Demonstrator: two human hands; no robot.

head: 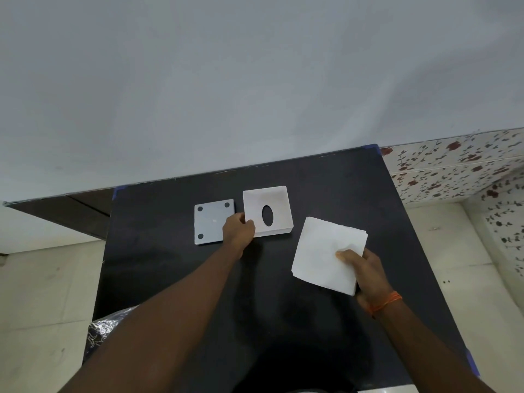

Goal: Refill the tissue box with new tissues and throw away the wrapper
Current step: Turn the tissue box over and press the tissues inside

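A white square tissue box (279, 202) lies upside down and open on the black table (170, 279), its oval slot showing inside. My left hand (237, 229) grips the box's near left corner. To its left lies the grey base plate (213, 222) with round dark pads at its corners. My right hand (363, 268) holds a stack of white tissues (320, 251) by its right edge, just above the table, to the right of and nearer than the box. No wrapper can be made out for certain.
A crinkled dark bag with a pale pattern (105, 330) sits at the table's near left edge. The table stands against a grey wall (255, 80). Pale floor tiles lie on both sides, with flowered tiles (459, 165) at the right.
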